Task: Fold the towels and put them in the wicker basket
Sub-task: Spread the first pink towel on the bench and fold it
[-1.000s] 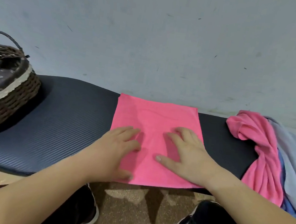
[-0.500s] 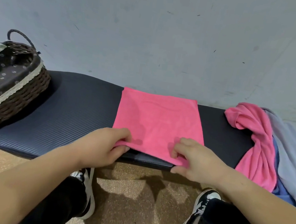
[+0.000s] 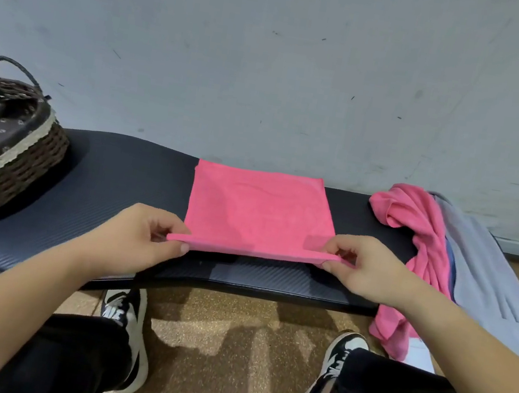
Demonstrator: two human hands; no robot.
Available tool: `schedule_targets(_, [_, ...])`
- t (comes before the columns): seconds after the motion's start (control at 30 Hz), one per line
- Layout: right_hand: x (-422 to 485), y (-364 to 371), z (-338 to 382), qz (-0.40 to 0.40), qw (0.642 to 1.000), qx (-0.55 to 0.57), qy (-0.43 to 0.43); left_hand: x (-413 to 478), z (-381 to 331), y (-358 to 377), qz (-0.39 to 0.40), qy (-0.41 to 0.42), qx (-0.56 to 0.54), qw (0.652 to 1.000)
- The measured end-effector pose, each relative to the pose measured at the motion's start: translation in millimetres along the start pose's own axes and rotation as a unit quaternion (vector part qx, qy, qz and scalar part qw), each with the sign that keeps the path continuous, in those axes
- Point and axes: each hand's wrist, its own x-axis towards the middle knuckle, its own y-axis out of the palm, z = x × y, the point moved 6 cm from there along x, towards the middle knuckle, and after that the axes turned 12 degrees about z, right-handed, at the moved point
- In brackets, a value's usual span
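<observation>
Pinching the near corners of the pink towel (image 3: 261,211) on the dark worktop (image 3: 111,187), left hand (image 3: 140,239) and right hand (image 3: 365,266) are lifting its edge — fingers closed on cloth — wicker basket (image 3: 4,158) sitting far left

The towel (image 3: 259,213) spread on the counter (image 3: 112,181) is coloured a plain hot pink, and the counter is covered in dark navy with fine ribbed lines. The wicker basket (image 3: 17,160) is woven in dark brown, lined with a dark fabric dotted with small pale flowers and trimmed with a cream lace band. A crumpled pink towel (image 3: 415,226) is matched in shade, and a pale lavender-grey cloth (image 3: 484,263) is seen over a blue one. The floor (image 3: 223,342) is speckled tan. Black and white are shown on the 2 shoes (image 3: 128,321).
</observation>
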Motion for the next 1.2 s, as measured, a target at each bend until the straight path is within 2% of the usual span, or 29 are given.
schedule_targets(0.17, [-3.4,-2.7,-6.6,0.099,0.994,0.047,0.021,-9.5,-10.4,-6.2,0.019,-0.007,-0.124,0.992])
schedule_targets(0.27, [-2.3,-1.8,-14.1,0.115,0.987,0.105,0.032,-9.2,-9.9,-5.4,0.027,-0.021,-0.169,0.985])
schedule_targets(0.37, [3.3,-13.0,-13.9,0.052,0.978,0.203,0.025,-1.5,-8.5,-9.0,0.004,-0.023,-0.185,0.982])
schedule_targets(0.53, [28.2,-35.9,-19.3,-0.129,0.935,0.33,0.029,25.9,-0.4,-19.7,-0.07,-0.062,-0.181,0.979])
schedule_targets(0.67, [63.7,-37.0,-26.3,-0.191,0.925,0.322,0.064,51.6,6.7,-32.4,-0.129,-0.077,-0.154,0.977])
schedule_targets(0.8, [91.1,-35.8,-32.5,-0.208,0.927,0.299,0.092,71.1,15.1,-43.1,-0.191,-0.112,-0.063,0.973])
schedule_targets(0.97, [108.4,-26.7,-47.2,-0.17,0.935,0.264,0.163,84.9,27.6,-35.6,-0.166,-0.173,0.09,0.967])
schedule_targets(1.07, [108.8,-29.3,-48.1,-0.174,0.935,0.263,0.165,86.8,29.3,-34.3,-0.167,-0.184,0.103,0.963])
schedule_targets(1.2, [108.5,-36.6,-39.5,-0.218,0.945,0.206,0.127,84.9,27.3,-37.0,-0.177,-0.195,0.101,0.959])
